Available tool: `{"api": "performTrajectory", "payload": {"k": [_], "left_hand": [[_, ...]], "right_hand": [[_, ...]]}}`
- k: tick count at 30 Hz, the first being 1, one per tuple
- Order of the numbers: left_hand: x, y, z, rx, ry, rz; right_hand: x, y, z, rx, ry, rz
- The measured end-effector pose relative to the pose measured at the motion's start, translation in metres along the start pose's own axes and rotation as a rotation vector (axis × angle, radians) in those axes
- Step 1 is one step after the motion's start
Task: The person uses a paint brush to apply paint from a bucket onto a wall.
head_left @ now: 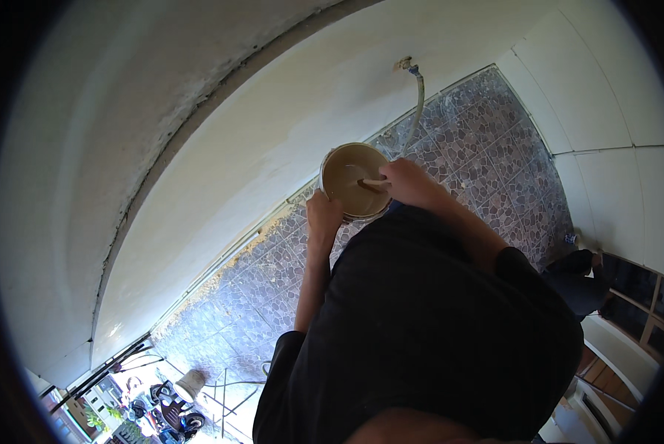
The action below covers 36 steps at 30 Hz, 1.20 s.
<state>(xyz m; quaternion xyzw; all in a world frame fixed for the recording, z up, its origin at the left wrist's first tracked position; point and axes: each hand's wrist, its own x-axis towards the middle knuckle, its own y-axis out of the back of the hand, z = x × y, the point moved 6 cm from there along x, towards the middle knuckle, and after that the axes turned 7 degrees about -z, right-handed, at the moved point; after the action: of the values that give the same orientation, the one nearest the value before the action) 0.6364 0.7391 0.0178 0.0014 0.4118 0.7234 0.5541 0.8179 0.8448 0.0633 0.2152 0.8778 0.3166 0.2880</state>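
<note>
The bucket (337, 164) is near the centre of my view, toward twelve o'clock, with my left hand (324, 214) grasping it around seven o'clock. At its three o'clock, my right hand (408, 182) clasps a pale stick (376, 182) that reaches inside.

Seen from the bucket (342, 164), its rim lies uncovered from 9 round to 1 o'clock. The left hand (324, 214) blocks 7 o'clock, the right hand (412, 183) and stick (376, 183) 3, the torso (435, 318) 5. The wall (272, 133) rises at 10, the hose (420, 100) hangs at 1, and tiled floor (487, 126) opens at 2.
</note>
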Motion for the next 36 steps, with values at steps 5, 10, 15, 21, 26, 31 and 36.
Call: {"api": "performTrajectory", "payload": {"k": [5,10,15,21,26,31,36], "left_hand": [[0.026,-0.017,0.03,0.003,0.047,0.04],[0.04,-0.027,0.046,-0.037,0.074,0.057],[0.047,-0.035,0.049,-0.08,0.082,0.059],[0.038,-0.035,0.046,-0.089,0.145,0.06],[0.032,-0.032,0.041,-0.045,0.13,0.076],[0.022,-0.031,0.037,-0.051,0.109,0.099],[0.007,-0.022,0.047,-0.068,0.099,0.149]], "right_hand": [[0.023,0.009,0.025,-0.196,0.074,-0.091],[0.031,0.022,0.049,-0.184,0.046,-0.16],[0.029,0.03,0.056,-0.114,0.034,-0.075],[0.016,0.053,0.058,-0.069,-0.031,0.106],[0.015,0.068,0.07,0.183,0.054,0.093],[0.028,0.064,0.052,0.007,0.085,0.119],[0.038,0.047,0.033,-0.148,0.114,0.235]]}}
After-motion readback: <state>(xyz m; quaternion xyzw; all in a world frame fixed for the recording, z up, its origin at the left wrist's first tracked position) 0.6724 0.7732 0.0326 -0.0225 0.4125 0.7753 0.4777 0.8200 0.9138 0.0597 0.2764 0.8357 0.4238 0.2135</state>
